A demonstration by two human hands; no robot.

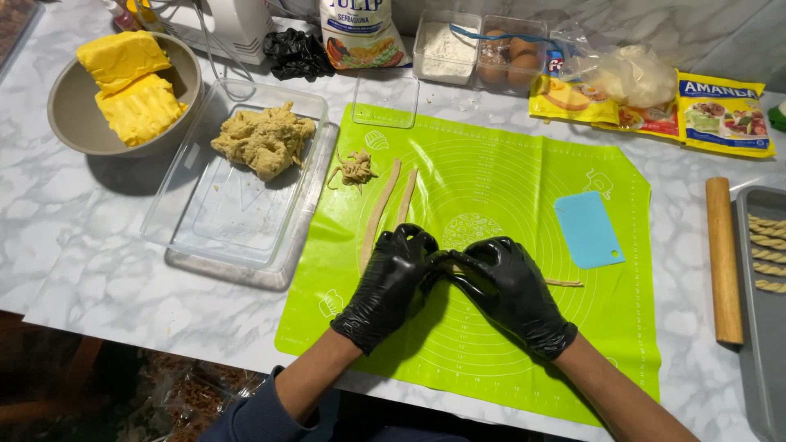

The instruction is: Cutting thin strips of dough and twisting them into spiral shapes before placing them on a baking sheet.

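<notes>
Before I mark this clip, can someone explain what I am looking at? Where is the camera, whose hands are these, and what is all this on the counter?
This is one picture from a camera worn on a person's head, looking down at their own work; there is no machine. The left hand and right hand, both in black gloves, meet over a green baking mat and pinch a thin dough strip. Two longer dough strips lie beside them. A clear tray holds a dough lump, and a bowl holds yellow butter blocks. To the right lie a blue scraper, a wooden rolling pin and a grey pan with twisted dough sticks.
</notes>
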